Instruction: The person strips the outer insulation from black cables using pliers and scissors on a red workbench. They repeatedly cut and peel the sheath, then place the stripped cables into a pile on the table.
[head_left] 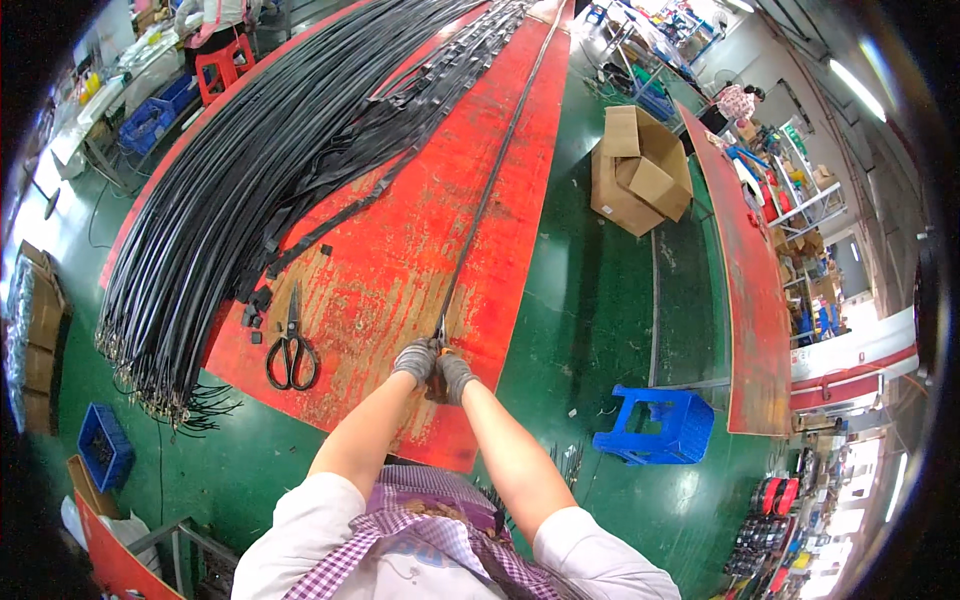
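Observation:
Both my hands wear grey gloves and are close together near the front edge of a long red table (pixel 420 237). A long black cable (pixel 487 200) runs down the table from its far end to them. My left hand (pixel 415 360) is closed around the near end of this cable. Touching it, my right hand (pixel 457 374) is closed too, with a small orange and dark piece at its fingers that I cannot make out. Black-handled scissors (pixel 291 352) lie to the left, blades pointing away. Small black pieces (pixel 256 305) are scattered beyond them.
A thick bundle of black cables (pixel 215 210) covers the table's left side, its ends hanging over the edge. Flat black strips (pixel 375 150) lie beside it. On the green floor stand a cardboard box (pixel 635 180), a blue stool (pixel 660 425) and a blue crate (pixel 104 446).

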